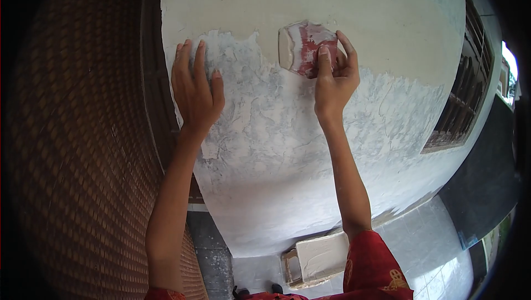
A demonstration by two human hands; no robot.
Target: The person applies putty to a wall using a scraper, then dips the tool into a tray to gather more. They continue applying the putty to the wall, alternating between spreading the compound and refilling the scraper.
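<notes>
My right hand (338, 73) grips a red scraper (314, 48) smeared with pale plaster, its thumb on the near face. The scraper lies against the wall (265, 117), at the edge between smooth cream plaster above and patchy grey-white surface below. A thick strip of plaster shows along its left edge. Flat on the wall near its left edge, my left hand (196, 87) has its fingers spread and holds nothing.
On the tiled floor below stands a tray (323, 258) of pale plaster. A woven brown panel (83, 134) runs along the left side. At the right are a barred window (462, 90) and a dark panel (487, 173).
</notes>
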